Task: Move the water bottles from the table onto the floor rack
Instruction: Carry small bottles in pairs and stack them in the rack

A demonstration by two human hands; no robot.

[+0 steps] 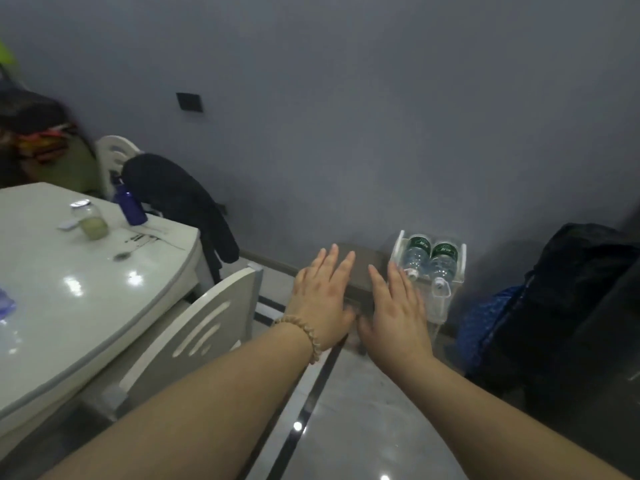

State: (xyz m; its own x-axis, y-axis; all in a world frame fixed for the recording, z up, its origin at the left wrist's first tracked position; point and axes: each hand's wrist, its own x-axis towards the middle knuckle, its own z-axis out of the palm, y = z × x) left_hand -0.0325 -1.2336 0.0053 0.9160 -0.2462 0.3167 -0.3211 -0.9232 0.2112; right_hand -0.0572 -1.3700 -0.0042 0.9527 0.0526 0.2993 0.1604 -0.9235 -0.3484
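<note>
Two clear water bottles with green labels (431,259) lie side by side, caps toward me, in a clear floor rack (462,268) against the wall. My left hand (322,296) and my right hand (398,306) are stretched out flat, palms down, fingers apart, holding nothing, in front of a brown stool (360,271) just left of the rack. A bead bracelet is on my left wrist. At the left stands the white table (69,306); a blurred clear plastic shape (7,310) shows at its left edge.
On the table are a blue bottle (130,206), a glass jar (91,220) and papers. White chairs (207,327) stand by the table, one draped with a dark garment (180,202). Dark and blue bags (540,317) sit right of the rack.
</note>
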